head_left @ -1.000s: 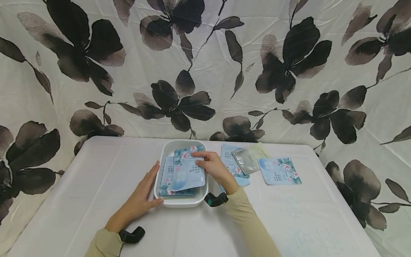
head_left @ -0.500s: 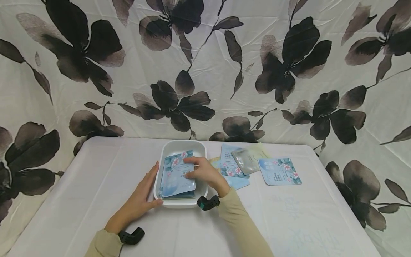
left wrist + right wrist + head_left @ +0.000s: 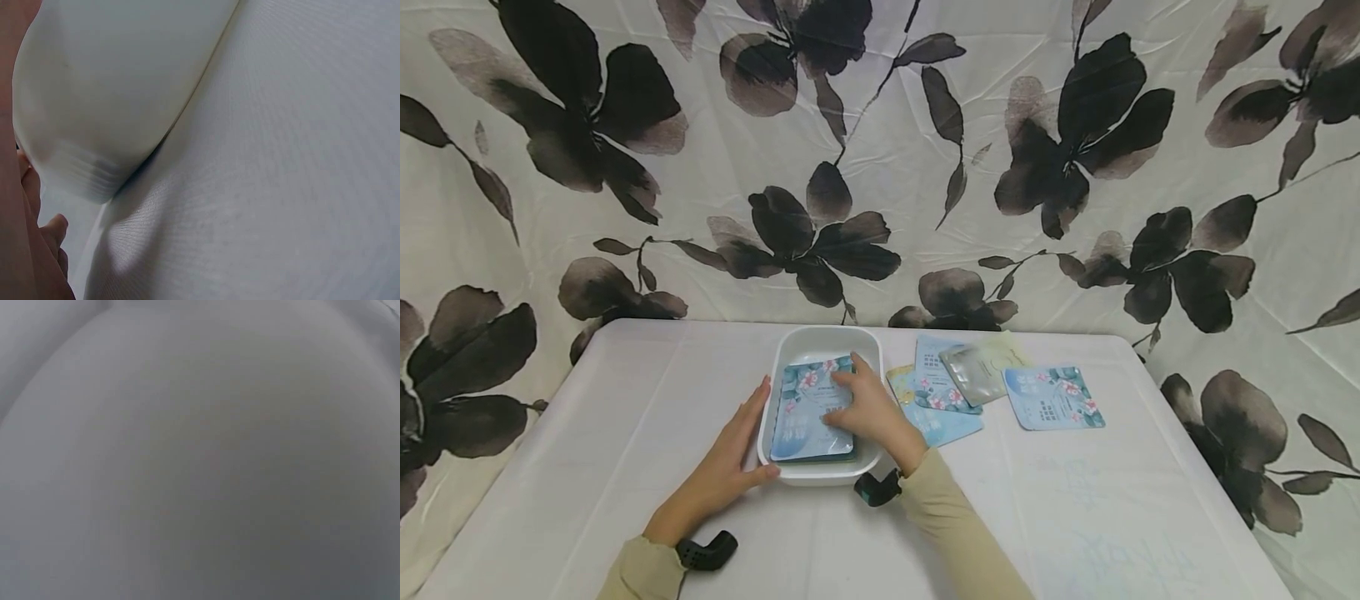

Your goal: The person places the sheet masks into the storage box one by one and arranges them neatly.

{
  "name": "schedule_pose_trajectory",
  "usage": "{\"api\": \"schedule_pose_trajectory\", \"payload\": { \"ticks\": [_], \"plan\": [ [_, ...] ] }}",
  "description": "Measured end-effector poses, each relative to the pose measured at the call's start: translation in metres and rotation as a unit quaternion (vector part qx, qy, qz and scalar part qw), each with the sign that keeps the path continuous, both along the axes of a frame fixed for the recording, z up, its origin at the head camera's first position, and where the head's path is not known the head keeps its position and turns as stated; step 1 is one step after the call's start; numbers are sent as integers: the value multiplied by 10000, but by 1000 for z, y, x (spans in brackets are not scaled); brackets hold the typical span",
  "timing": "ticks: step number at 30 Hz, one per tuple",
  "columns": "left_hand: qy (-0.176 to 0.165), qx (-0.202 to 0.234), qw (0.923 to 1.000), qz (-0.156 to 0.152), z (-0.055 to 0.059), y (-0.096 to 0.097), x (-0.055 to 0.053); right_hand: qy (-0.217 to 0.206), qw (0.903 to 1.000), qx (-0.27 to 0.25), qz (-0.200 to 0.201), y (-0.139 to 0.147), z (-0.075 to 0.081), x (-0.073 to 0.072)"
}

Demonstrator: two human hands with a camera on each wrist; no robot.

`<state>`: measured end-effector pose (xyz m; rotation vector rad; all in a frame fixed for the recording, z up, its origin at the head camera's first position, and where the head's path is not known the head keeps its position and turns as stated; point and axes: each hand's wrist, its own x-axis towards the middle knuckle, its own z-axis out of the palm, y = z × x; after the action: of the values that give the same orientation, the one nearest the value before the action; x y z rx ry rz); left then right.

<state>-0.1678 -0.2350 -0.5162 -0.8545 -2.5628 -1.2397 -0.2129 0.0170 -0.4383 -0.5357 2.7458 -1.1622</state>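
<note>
In the head view, a blue floral sheet mask sachet (image 3: 808, 417) lies on top of a stack inside a white plastic tub (image 3: 823, 475). My right hand (image 3: 876, 412) is over the tub, with its thumb and fingertips spread on the sachet's right side. Against the tub's left wall rests my left hand (image 3: 730, 454), its fingers long along the side and the thumb at the near corner. The left wrist view shows the tub's outer wall (image 3: 125, 75) close up, with fingers (image 3: 55, 231) at the left edge. A blurred pale surface fills the right wrist view.
Right of the tub, several sachets lie loosely overlapped on the white table (image 3: 1075, 517), among them a silver-green sachet (image 3: 981, 371). A separate blue sachet (image 3: 1054, 398) lies further right. Behind the table hangs a floral cloth (image 3: 925, 167).
My right hand has carried the sachet leftward and down onto the stack, where it now sits nearly lined up; the fingers have spread. My left hand has stayed at the tub.
</note>
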Motion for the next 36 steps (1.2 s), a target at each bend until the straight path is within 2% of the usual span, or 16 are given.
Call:
{"api": "schedule_pose_trajectory", "payload": {
  "ticks": [4, 7, 9, 11, 15, 36],
  "plan": [
    [-43, 0, 10000, -36, 1, 0, 1, 92, 9993, 351, 123, -4, -4, 4],
    [-58, 0, 10000, -46, 1, 0, 1, 322, 9944, 929, 393, -8, -7, 7],
    [-60, 4, 10000, -36, 1, 0, 1, 511, 9858, 1485, 591, -11, -9, 9],
    [-35, 9, 10000, -28, 0, 0, 0, 699, 9731, 2068, 737, -13, -11, 12],
    [-33, 11, 10000, 12, 0, 1, 0, 921, 9546, 2710, 823, -16, -13, 16],
    [-114, -68, 9998, 147, -3, 3, 2, 856, 9462, 3057, 629, -20, -17, 18]
  ]
}}
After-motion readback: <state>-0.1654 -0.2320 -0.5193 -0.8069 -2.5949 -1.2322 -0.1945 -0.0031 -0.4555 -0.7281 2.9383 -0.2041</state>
